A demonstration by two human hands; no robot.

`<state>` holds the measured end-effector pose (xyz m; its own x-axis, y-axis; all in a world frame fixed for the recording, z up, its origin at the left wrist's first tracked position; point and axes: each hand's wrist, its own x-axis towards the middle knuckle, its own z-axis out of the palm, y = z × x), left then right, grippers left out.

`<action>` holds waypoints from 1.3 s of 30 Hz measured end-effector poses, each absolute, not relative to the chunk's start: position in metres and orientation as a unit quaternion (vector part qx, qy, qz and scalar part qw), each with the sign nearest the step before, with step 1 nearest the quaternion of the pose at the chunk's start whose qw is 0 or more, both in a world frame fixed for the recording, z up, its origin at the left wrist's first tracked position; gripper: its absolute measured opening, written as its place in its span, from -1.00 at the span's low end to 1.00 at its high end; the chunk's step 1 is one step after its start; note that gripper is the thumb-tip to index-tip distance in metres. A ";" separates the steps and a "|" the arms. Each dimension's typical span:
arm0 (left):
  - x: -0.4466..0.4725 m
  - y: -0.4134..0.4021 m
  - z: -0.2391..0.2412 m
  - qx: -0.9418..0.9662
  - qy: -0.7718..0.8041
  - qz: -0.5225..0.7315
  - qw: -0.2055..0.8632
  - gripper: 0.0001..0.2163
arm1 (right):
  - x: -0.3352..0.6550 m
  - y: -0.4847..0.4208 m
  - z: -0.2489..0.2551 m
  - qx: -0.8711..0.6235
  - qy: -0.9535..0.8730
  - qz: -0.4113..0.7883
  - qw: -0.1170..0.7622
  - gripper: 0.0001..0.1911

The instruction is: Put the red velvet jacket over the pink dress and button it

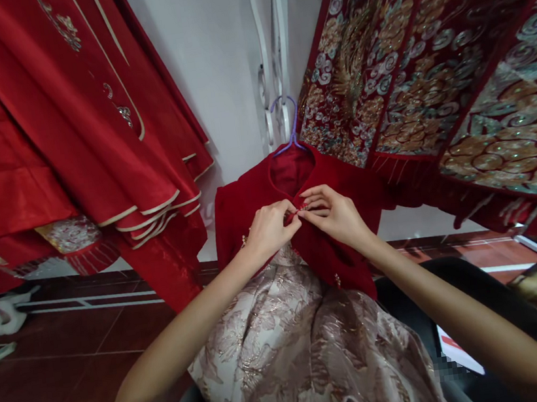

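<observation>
The cropped jacket [325,256] is deep red, the hanger hook [296,115] above it purple. Below it, the brocade skirt [307,347] shows silvery-pink leaves; left of it, satin garments [102,137] are red with cream piping; right, dark-red embroidered garments [397,92] bear gold flowers, silvery swirls.

I can read no words, numbers, brands or labels here; the flat white thing [461,355] bears a red mark [449,341], but I can't make out lettering.
</observation>
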<state>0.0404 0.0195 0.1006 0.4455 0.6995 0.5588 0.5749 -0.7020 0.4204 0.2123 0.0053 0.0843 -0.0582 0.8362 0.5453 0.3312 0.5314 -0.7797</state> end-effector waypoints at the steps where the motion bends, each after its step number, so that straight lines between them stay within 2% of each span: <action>1: 0.041 0.019 0.101 0.848 0.375 0.366 0.081 -0.91 | 0.212 0.006 0.084 -0.420 -0.692 0.233 0.538 -0.63; 12: 0.047 0.020 0.095 0.854 0.360 0.362 0.099 -0.92 | 0.210 0.013 0.078 -0.400 -0.747 0.163 0.505 -0.63; 18: 0.041 0.011 0.069 0.827 0.354 0.404 0.167 -0.58 | 0.198 -0.002 0.042 -0.380 -0.719 0.127 0.567 -0.26; 21: 0.031 0.005 0.054 0.826 0.356 0.392 0.193 -0.48 | 0.193 -0.018 0.022 -0.402 -0.758 0.073 0.508 -0.07; 24: 0.020 -0.002 0.045 0.823 0.369 0.373 0.218 -0.49 | 0.189 -0.025 0.008 -0.412 -0.804 0.021 0.428 0.04; 27: 0.011 -0.010 0.040 0.840 0.369 0.328 0.224 -0.55 | 0.188 -0.022 0.001 -0.437 -0.807 -0.041 0.395 -0.04; 30: 0.002 -0.018 0.035 0.861 0.381 0.272 0.201 -0.54 | 0.196 -0.018 0.004 -0.456 -0.785 -0.053 0.415 -0.11; 32: -0.004 -0.022 0.030 0.866 0.392 0.244 0.191 -0.50 | 0.207 -0.017 0.014 -0.486 -0.746 -0.057 0.451 -0.29; 34: -0.009 -0.023 0.026 0.866 0.403 0.225 0.191 -0.46 | 0.221 -0.019 0.029 -0.536 -0.686 -0.057 0.489 -0.59; 36: -0.012 -0.022 0.021 0.862 0.414 0.215 0.199 -0.43 | 0.235 -0.024 0.046 -0.562 -0.652 -0.005 0.509 -0.81; 39: -0.012 -0.019 0.016 0.860 0.411 0.214 0.211 -0.41 | 0.244 -0.034 0.067 -0.532 -0.623 0.158 0.551 -0.91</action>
